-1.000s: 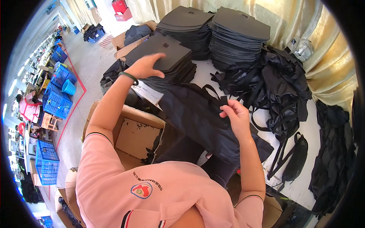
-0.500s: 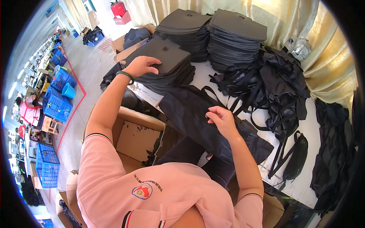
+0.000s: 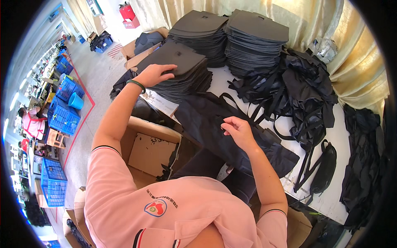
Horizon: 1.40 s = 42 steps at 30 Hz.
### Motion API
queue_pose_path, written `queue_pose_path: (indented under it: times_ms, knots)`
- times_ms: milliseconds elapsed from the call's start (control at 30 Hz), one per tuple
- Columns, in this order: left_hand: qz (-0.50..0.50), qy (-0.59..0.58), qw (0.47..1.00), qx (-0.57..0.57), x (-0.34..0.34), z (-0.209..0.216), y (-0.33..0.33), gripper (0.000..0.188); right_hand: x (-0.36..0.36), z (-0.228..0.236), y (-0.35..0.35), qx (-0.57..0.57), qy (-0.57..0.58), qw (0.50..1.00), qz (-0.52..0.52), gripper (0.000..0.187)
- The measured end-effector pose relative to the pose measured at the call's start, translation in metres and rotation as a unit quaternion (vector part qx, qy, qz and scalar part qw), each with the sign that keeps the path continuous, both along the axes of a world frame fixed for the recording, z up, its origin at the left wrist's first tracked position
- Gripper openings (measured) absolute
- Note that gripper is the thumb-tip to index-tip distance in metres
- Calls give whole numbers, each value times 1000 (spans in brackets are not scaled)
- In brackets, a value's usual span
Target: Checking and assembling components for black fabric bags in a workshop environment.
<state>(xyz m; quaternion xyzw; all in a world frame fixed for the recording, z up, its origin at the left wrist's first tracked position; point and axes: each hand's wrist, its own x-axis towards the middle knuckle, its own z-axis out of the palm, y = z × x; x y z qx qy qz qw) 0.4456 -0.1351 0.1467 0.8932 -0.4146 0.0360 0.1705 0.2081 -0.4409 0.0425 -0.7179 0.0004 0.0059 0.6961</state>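
My left hand (image 3: 156, 75), a dark band at its wrist, rests at the near left part of a stack of dark grey flat panels (image 3: 175, 58). Its fingers are stretched out, the thumb apart from them, and it holds nothing. Over a black fabric bag piece (image 3: 211, 118) with loop straps, my right hand (image 3: 237, 129) has its fingers curled in toward the thumb. Whatever may be between those fingertips is too small or hidden to make out. The bag piece lies across the table's near edge, reaching over my lap.
Two taller panel stacks (image 3: 198, 27) (image 3: 257, 37) stand at the back. Black strapped bags (image 3: 308, 91) heap on the white table (image 3: 331, 182), a black pouch (image 3: 324, 169) nearer. An open carton (image 3: 151, 155) sits below left. More black fabric (image 3: 359, 165) hangs at right.
My left hand has shifted slightly right and down along the panel stack. My right hand has moved a little left, its fingers still curled.
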Motion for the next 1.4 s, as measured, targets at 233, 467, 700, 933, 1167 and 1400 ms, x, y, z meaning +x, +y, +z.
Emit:
queue_pose_path:
  times_ms: [233, 467, 700, 933, 1167, 1400]
  knots:
    - [68, -70, 972, -215, -81, 31, -46, 35, 13, -7, -2, 37, -103, 984, -144, 12]
    - [-123, 54, 957, -258, -164, 34, -88, 42, 25, 29, -18, 64, -199, 945, -251, 6]
    - [-398, 272, 869, -111, -152, 27, -104, 46, 2, 27, -33, 143, -125, 968, -165, 9]
    - [-145, 217, 935, -239, -151, -43, -173, 23, -12, 21, -56, 11, -49, 999, -7, 28]
    - [-184, 123, 950, -219, -164, -40, -207, 15, -45, 70, -96, 204, 99, 964, 141, 51]
    - [-197, 135, 950, -200, -161, -34, -212, 15, -55, 81, -106, 152, 160, 973, 69, 50]
